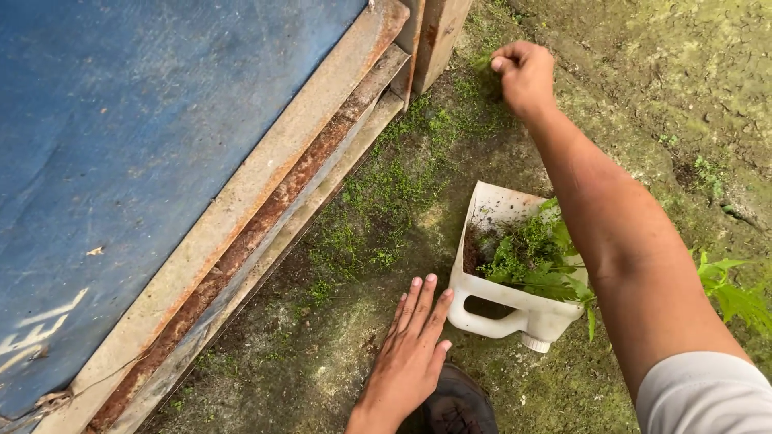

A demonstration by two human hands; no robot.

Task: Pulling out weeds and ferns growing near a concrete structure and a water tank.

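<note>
Cut-open white plastic jug (515, 309), lying on mossy ground (354, 354), handle forward, holding green weeds (531, 257); no labels, signs, screens.

Two hands: the left hand (412, 354) at six o'clock, the right hand (524, 76) at one o'clock. One cut white plastic jug (515, 309). One dark shoe (457, 406). One blue metal door (137, 145).

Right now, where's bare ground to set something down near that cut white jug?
Bare patch: between the left hand and the rusty door track, and the mossy ground right of the right hand. Crowded: the cut white jug, full of pulled weeds.
</note>
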